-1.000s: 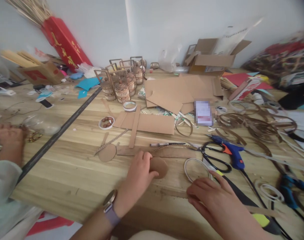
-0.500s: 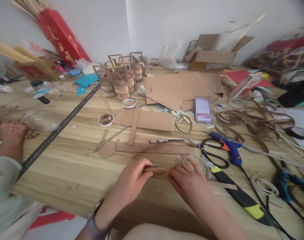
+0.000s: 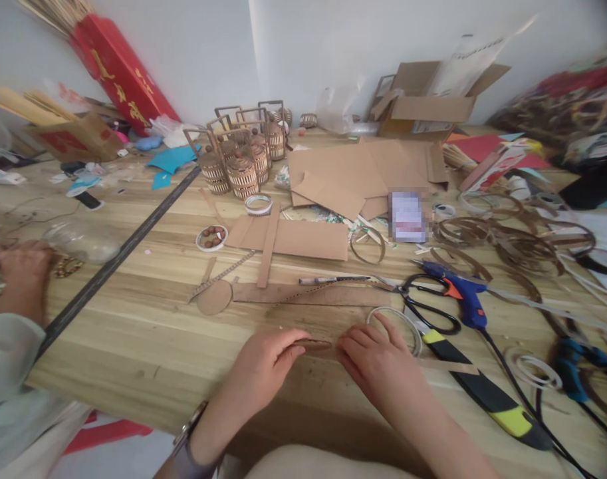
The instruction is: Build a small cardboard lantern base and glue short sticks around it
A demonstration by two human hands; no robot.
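Pinching a brown cardboard disc [image 3: 314, 344] between both hands, low over the bench [image 3: 133, 332].
Left hand [image 3: 263, 369] grips its left edge; right hand [image 3: 377, 362] curls closed at its right; disc looks flat, edge-on.

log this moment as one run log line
left hand: pinching cardboard disc edge-on | right hand: fingertips at disc, on cardboard strip | nearby: white ring, scissors

Left hand [image 3: 263, 362] has lowered the cardboard disc [image 3: 313, 344] edge-on near the tabletop; right hand [image 3: 377, 362] closed in from the white ring to pinch its far edge.
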